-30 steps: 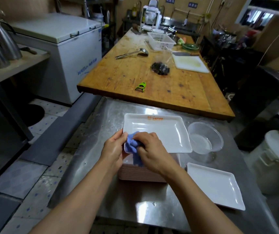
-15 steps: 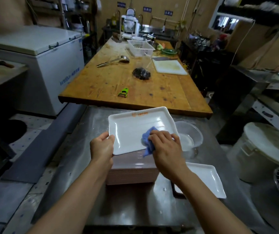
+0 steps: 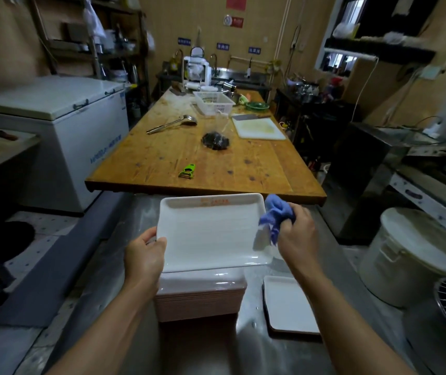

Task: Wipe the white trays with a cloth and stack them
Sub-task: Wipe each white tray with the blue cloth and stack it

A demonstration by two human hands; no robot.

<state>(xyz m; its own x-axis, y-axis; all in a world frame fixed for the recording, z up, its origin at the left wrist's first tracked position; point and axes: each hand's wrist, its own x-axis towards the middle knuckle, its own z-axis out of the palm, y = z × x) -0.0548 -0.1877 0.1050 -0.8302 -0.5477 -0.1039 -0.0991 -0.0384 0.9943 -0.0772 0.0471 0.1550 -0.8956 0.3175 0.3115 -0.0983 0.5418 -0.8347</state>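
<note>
left hand (image 3: 143, 253) grips white tray (image 3: 211, 234) | right hand (image 3: 296, 234) holds cloth (image 3: 276, 212)

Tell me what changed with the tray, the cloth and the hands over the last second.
The right hand carried the blue cloth from the near left corner of the white tray across to its far right edge. The tray rose off the stack of trays, now held up. The left hand keeps gripping the tray's left edge. The single tray to the right still lies on the steel table.
</note>
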